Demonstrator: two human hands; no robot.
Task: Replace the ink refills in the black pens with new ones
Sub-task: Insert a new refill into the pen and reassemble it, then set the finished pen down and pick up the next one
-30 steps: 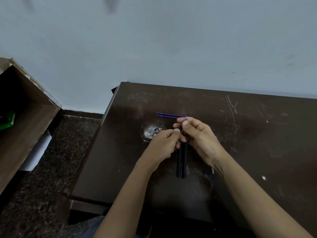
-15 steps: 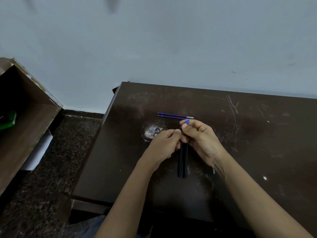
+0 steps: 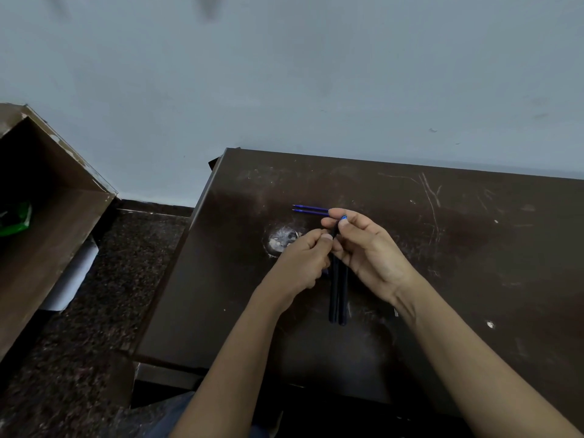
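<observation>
Both hands meet over the middle of the desk (image 3: 474, 248), closed on the far ends of two black pens (image 3: 338, 289). The right hand (image 3: 369, 251) has its grip pinched shut: thumb and forefinger press on the top of one pen, where a small blue tip (image 3: 343, 217) shows between the fingertips. The left hand (image 3: 300, 263) has its grip curled shut too, thumb and fingers against the pens just below the right hand's pinch. Whether each hand holds one pen or both share them cannot be told, since the fingers hide the upper ends.

The pens lie side by side, touching along their length, and run from the hands straight toward the near edge of the desk. Whether their lower ends rest on the desk or hang just above it is unclear.

Just beyond the right fingertips, toward the far edge, two blue refills (image 3: 309, 209) lie parallel and close together on the desk, pointing toward its left edge; their right ends are hidden behind the fingers. Left of the hands, a pale round worn patch (image 3: 282, 238) marks the dark top. Scratches (image 3: 429, 194) cross the surface toward the far right.

Off the left edge, across a strip of speckled floor (image 3: 104, 295), stands a brown shelf (image 3: 47, 222) with something green (image 3: 15, 216) inside.
</observation>
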